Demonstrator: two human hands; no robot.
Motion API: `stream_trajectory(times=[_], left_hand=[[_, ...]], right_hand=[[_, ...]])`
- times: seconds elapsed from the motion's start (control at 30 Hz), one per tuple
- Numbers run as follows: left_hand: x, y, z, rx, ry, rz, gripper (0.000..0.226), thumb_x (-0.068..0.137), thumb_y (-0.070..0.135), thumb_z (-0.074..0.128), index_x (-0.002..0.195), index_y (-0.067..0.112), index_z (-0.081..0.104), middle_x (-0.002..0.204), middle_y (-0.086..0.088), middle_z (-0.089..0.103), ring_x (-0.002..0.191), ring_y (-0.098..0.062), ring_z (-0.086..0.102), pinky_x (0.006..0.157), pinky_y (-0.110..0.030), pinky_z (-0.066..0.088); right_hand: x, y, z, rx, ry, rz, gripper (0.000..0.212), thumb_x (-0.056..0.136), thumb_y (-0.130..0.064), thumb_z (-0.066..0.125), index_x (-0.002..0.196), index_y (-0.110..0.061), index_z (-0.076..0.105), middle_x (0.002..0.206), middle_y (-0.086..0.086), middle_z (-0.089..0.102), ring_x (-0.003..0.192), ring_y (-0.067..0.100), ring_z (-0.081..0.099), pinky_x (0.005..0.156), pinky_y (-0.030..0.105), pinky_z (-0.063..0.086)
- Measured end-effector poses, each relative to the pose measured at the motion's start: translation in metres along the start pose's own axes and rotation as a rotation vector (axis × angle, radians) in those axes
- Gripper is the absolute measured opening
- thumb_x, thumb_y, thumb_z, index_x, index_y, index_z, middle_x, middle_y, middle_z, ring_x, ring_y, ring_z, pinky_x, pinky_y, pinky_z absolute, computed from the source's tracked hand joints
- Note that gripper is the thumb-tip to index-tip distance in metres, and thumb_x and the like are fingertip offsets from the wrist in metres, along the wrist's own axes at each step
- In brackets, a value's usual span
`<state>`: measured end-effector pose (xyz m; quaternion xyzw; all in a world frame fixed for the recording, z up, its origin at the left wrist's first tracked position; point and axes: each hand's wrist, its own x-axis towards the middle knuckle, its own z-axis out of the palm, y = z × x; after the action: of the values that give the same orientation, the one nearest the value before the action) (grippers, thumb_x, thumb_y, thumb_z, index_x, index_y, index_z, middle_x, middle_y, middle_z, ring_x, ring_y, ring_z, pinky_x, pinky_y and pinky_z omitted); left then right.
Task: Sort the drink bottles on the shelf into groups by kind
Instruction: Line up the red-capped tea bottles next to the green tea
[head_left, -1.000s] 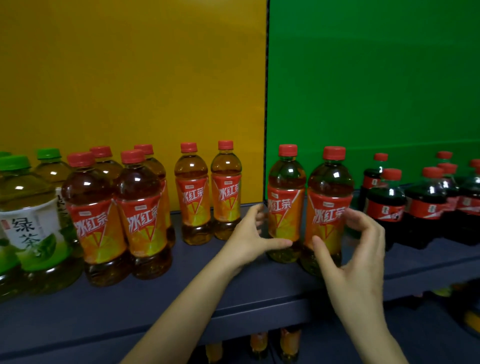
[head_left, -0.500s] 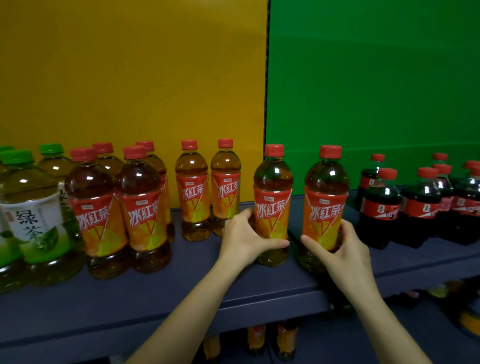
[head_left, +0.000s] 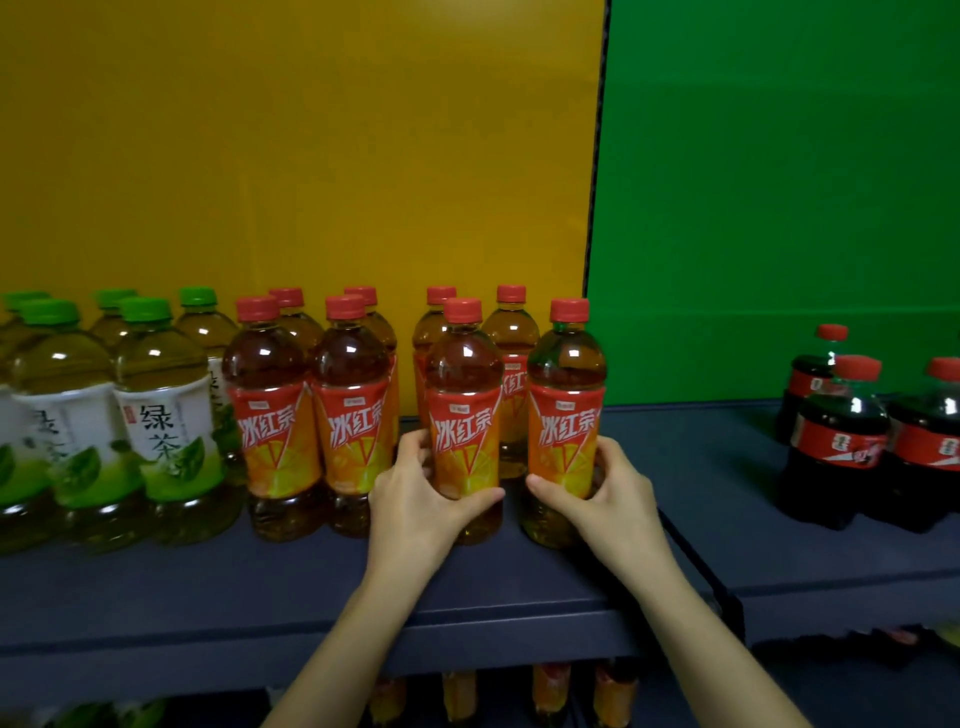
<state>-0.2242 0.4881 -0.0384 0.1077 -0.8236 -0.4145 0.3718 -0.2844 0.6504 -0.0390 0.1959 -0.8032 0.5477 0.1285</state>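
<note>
- The left hand (head_left: 415, 501) is gripping one iced tea bottle (head_left: 464, 395) at frame centre.
- The right hand (head_left: 610, 499) is gripping its neighbour bottle (head_left: 567, 395), just right.
- Both are standing on the shelf (head_left: 260, 587).
- Showing: eight iced teas, five green teas (head_left: 161, 410) at left, three colas (head_left: 839, 441) at right.

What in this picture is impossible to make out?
Head view only:
- Lower-shelf bottles: dark, mostly hidden by the shelf.
- Far-left green tea bottles: blurred, partly cut by the left edge.
- Rightmost cola bottle: cut by the right edge.
- Left hand and right hand fingertips: behind the iced tea bottles they grip.
</note>
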Motion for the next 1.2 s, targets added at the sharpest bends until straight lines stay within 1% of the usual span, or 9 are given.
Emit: stream_trajectory(times=[0.1, 0.23, 0.33, 0.43, 0.5, 0.53, 0.63, 0.9, 1.2], left_hand=[[-0.002, -0.002, -0.005, 0.040, 0.047, 0.028, 0.083, 0.057, 0.035, 0.086, 0.126, 0.012, 0.045, 0.107, 0.007, 0.057, 0.098, -0.009, 0.056, 0.088, -0.028, 0.050], [-0.003, -0.007, -0.007, 0.092, 0.060, 0.054, 0.083, 0.060, 0.040, 0.083, 0.129, 0.012, 0.044, 0.122, -0.003, 0.059, 0.112, -0.020, 0.057, 0.093, -0.040, 0.050], [-0.003, -0.007, -0.006, 0.121, 0.063, 0.075, 0.083, 0.064, 0.041, 0.080, 0.131, 0.011, 0.043, 0.126, -0.004, 0.058, 0.116, -0.020, 0.055, 0.098, -0.034, 0.046], [-0.006, -0.007, -0.006, 0.169, 0.064, 0.112, 0.081, 0.070, 0.041, 0.076, 0.136, 0.012, 0.038, 0.131, -0.001, 0.053, 0.123, -0.017, 0.048, 0.099, -0.025, 0.036], [-0.011, -0.009, -0.008, 0.208, 0.063, 0.125, 0.082, 0.073, 0.041, 0.074, 0.139, 0.012, 0.035, 0.135, 0.000, 0.051, 0.126, -0.017, 0.046, 0.102, -0.029, 0.037], [-0.013, -0.010, -0.008, 0.226, 0.066, 0.128, 0.081, 0.074, 0.040, 0.073, 0.140, 0.012, 0.035, 0.134, -0.001, 0.051, 0.126, -0.017, 0.047, 0.104, -0.033, 0.040], [-0.016, -0.011, -0.009, 0.256, 0.072, 0.102, 0.075, 0.075, 0.037, 0.073, 0.137, 0.009, 0.040, 0.128, -0.004, 0.058, 0.118, -0.020, 0.055, 0.098, -0.039, 0.047], [-0.010, -0.009, -0.007, 0.311, 0.049, 0.089, 0.071, 0.079, 0.040, 0.069, 0.136, 0.011, 0.040, 0.127, -0.003, 0.058, 0.117, -0.019, 0.054, 0.096, -0.028, 0.043], [-0.014, -0.013, -0.008, 0.329, 0.018, 0.092, 0.069, 0.084, 0.039, 0.064, 0.140, 0.011, 0.035, 0.134, -0.003, 0.052, 0.124, -0.019, 0.048, 0.099, -0.030, 0.041]], right_hand=[[0.005, -0.003, 0.016, 0.014, -0.026, -0.014, 0.064, 0.063, -0.042, 0.080, 0.117, -0.021, 0.051, 0.107, -0.004, 0.066, 0.099, 0.013, 0.062, 0.090, 0.041, 0.051], [0.010, -0.005, 0.028, 0.018, -0.062, -0.025, 0.064, 0.066, -0.039, 0.080, 0.118, -0.019, 0.049, 0.110, -0.002, 0.065, 0.101, 0.013, 0.061, 0.091, 0.040, 0.051], [0.013, -0.006, 0.032, 0.018, -0.099, -0.032, 0.066, 0.067, -0.041, 0.078, 0.121, -0.020, 0.046, 0.115, -0.002, 0.062, 0.104, 0.014, 0.060, 0.091, 0.039, 0.051], [0.013, -0.004, 0.030, 0.029, -0.144, -0.041, 0.069, 0.069, -0.044, 0.076, 0.125, -0.023, 0.042, 0.119, -0.005, 0.059, 0.108, 0.010, 0.057, 0.091, 0.032, 0.050], [0.010, -0.001, 0.024, 0.059, -0.168, -0.048, 0.069, 0.071, -0.043, 0.074, 0.128, -0.024, 0.041, 0.119, -0.010, 0.057, 0.107, 0.003, 0.055, 0.088, 0.020, 0.047], [0.008, 0.001, 0.021, 0.076, -0.167, -0.050, 0.068, 0.071, -0.041, 0.074, 0.128, -0.023, 0.042, 0.118, -0.012, 0.056, 0.105, -0.002, 0.054, 0.086, 0.015, 0.045], [0.006, 0.005, 0.016, 0.094, -0.156, -0.065, 0.061, 0.072, -0.035, 0.075, 0.124, -0.023, 0.047, 0.116, -0.014, 0.058, 0.102, -0.008, 0.053, 0.085, 0.013, 0.046], [0.008, 0.008, 0.019, 0.067, -0.155, -0.129, 0.056, 0.076, -0.033, 0.072, 0.124, -0.025, 0.046, 0.116, -0.014, 0.057, 0.102, -0.009, 0.053, 0.080, 0.007, 0.045], [0.007, 0.006, 0.021, 0.041, -0.173, -0.133, 0.055, 0.079, -0.036, 0.068, 0.126, -0.028, 0.042, 0.120, -0.012, 0.055, 0.106, -0.003, 0.052, 0.083, 0.008, 0.042]])
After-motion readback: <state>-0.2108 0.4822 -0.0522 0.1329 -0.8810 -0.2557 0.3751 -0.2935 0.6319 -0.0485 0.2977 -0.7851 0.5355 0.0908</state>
